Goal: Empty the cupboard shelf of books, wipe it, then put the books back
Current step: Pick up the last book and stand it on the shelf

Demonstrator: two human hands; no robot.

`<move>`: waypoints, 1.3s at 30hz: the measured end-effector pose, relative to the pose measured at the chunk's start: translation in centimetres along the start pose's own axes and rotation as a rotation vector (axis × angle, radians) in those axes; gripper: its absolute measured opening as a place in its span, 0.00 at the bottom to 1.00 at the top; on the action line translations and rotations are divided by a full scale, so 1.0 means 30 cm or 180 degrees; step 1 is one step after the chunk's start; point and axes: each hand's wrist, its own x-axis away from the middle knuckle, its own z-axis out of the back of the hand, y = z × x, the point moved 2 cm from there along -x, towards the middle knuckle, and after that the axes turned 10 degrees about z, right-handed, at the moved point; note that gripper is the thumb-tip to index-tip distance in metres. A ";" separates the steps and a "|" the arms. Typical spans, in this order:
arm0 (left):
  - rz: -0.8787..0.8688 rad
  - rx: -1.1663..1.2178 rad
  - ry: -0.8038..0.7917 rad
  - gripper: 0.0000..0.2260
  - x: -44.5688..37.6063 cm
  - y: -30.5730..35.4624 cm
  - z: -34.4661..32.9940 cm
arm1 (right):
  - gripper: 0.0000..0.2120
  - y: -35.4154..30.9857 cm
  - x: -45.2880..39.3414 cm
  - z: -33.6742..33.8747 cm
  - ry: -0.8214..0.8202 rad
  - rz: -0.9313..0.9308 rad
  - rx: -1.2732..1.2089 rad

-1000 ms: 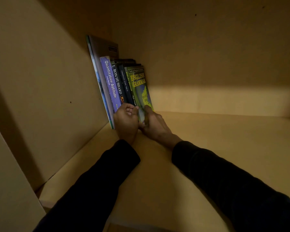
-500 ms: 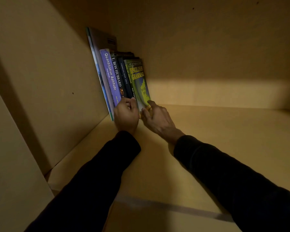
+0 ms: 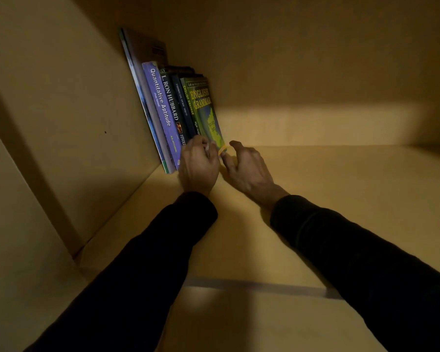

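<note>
A short row of books (image 3: 173, 107) leans against the left wall at the back of the cupboard shelf (image 3: 315, 199). The left hand (image 3: 198, 168) curls its fingers around their bottom edges. The right hand (image 3: 249, 168) is just beside the green grammar book (image 3: 203, 110), fingers loosely spread.

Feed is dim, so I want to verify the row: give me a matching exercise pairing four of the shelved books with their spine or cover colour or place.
Column one:
1. Quantitative Aptitude
2. L. Ron Hubbard book
3. English Grammar
4. tall thin book

Column two:
A. green cover, right end of row
B. purple spine
C. leans on the cupboard side wall
D. dark spine, white lettering

Pairs: 1-B, 2-D, 3-A, 4-C
</note>
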 end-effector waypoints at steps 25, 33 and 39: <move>-0.0232 -0.0609 -0.0331 0.12 0.258 0.163 0.180 | 0.21 -0.076 0.216 0.213 -0.0275 0.0107 0.0192; -0.0143 -0.0699 -0.0355 0.13 0.373 0.260 0.267 | 0.23 -0.101 0.308 0.311 -0.0254 0.0121 0.0194; -0.0083 -0.0749 -0.0375 0.16 0.448 0.290 0.326 | 0.22 -0.147 0.384 0.366 -0.0236 0.0176 0.0233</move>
